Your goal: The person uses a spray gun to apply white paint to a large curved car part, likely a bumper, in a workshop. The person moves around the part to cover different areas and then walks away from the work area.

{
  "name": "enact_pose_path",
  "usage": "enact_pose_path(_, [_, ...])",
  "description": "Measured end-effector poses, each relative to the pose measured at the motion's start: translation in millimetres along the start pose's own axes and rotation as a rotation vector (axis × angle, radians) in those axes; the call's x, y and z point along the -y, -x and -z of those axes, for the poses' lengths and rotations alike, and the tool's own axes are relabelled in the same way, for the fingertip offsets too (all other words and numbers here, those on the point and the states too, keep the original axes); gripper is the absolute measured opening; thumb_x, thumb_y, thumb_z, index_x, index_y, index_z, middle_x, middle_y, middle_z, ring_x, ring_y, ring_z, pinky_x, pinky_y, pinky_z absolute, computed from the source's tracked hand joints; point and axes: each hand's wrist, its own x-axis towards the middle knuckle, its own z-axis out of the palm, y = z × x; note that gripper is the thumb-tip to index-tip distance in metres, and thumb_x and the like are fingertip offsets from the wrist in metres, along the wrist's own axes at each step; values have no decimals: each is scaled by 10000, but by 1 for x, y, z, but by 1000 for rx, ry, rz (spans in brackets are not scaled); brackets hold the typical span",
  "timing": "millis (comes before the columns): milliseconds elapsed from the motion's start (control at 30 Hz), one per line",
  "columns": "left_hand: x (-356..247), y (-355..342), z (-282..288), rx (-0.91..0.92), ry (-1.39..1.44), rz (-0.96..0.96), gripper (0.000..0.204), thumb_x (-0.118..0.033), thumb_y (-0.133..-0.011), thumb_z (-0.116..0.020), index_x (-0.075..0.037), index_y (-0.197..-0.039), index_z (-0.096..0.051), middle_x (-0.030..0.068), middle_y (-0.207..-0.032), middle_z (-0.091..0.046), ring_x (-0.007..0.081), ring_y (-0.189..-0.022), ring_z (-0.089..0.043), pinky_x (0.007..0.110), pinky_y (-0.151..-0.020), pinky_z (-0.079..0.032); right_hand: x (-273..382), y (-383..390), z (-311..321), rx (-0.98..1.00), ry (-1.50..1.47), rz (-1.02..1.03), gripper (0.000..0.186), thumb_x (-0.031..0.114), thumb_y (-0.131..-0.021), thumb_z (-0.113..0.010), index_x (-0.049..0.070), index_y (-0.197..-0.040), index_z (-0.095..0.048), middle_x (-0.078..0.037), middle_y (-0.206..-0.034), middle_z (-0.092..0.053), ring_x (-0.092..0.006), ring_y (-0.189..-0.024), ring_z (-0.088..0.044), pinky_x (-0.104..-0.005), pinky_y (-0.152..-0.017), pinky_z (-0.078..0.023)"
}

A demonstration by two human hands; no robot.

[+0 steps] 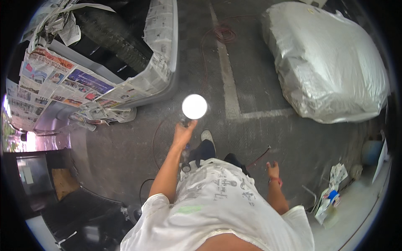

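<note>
In front of my body, my left hand [182, 136] is closed round the grip of a spray gun. The gun's round, bright white cup top [194, 106] faces up, and most of its body is hidden under the cup and my fingers. My right hand [273, 170] hangs low at my right side, a red band at its wrist. Its thumb and fingers are apart and hold nothing. Ahead on the left is a car part masked with newspaper [67, 81], its grey edge showing along the near side.
A car under a silver cover [331, 67] stands at the far right. A red hose [225, 33] lies coiled on the dark floor [201, 62], beside a pale painted line [228, 79]. Black panels [90, 217] are at the lower left. A pale ledge with papers [331, 201] runs along the right.
</note>
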Motion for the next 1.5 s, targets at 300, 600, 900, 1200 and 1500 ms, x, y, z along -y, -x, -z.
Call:
enact_pose_path(300, [-86, 25, 12, 79, -115, 320, 991, -452, -849, -809, 178, -1442, -326, 273, -1199, -647, 302, -1150, -631, 390, -1011, -479, 77, -23, -25, 267, 356, 220, 659, 377, -903, -742, 21, -1431, -571, -283, -1385, -604, -429, -1287, -595, -462, -1090, -468])
enact_pose_path(600, [-17, 124, 76, -480, 296, 414, 692, -377, -916, -773, 129, -1337, -559, 289, -1303, -645, 305, -1279, -604, 407, -1098, -442, 245, -164, -30, 589, 1034, 614, 528, 402, -919, -687, 34, -1297, -664, -260, -1267, -685, -422, -1224, -634, -482, -1013, -514])
enact_pose_path(900, [105, 223, 179, -1219, 713, 309, 404, -479, -967, -727, -149, -815, -549, -80, -641, -423, 56, -528, -366, 261, -486, -301, 440, -132, -149, 393, 850, 1119, 515, 370, -942, -671, -6, -1294, -658, -258, -1298, -674, -399, -1217, -648, -441, -1028, -504])
enact_pose_path(1200, [230, 343, 326, -1403, 866, 390, 461, -495, -1049, -581, -116, -791, -533, -46, -651, -437, 74, -565, -385, 285, -514, -320, 437, 153, -327, 822, 1235, 1176, 573, 400, -957, -655, 20, -1384, -605, -235, -1252, -705, -397, -1169, -674, -451, -1008, -509])
enact_pose_path(1500, [308, 390, 472, -1459, 771, 624, 511, -531, -1054, -551, -72, -829, -531, -13, -665, -467, 106, -607, -445, 297, -571, -363, 457, 280, -467, 718, 1253, 1190, 587, 443, -914, -700, 69, -1363, -646, -261, -1242, -699, -384, -1201, -664, -434, -1028, -506])
